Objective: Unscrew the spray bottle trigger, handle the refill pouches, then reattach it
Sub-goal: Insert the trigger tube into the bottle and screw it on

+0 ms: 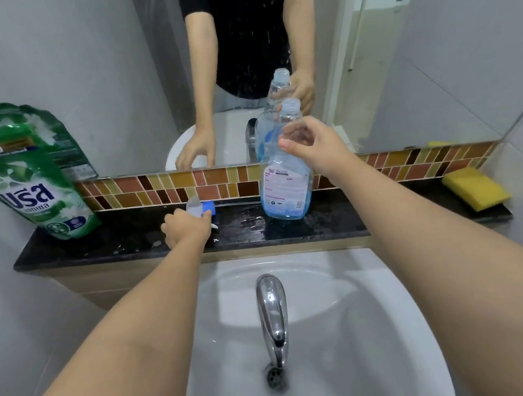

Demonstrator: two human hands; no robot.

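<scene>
left grip point(184, 229) closed on trigger point(202, 209), centre worktop point(126, 239) | right grip point(311, 144) clasping uncapped bottle point(286, 181) neck, upright | green pouch point(27, 185) left edge

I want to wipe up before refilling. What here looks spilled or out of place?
The black ledge is wet: droplets and a small puddle shine just left of the open spray bottle. The trigger lies on its side under the left hand. Nothing looks broken.
</scene>
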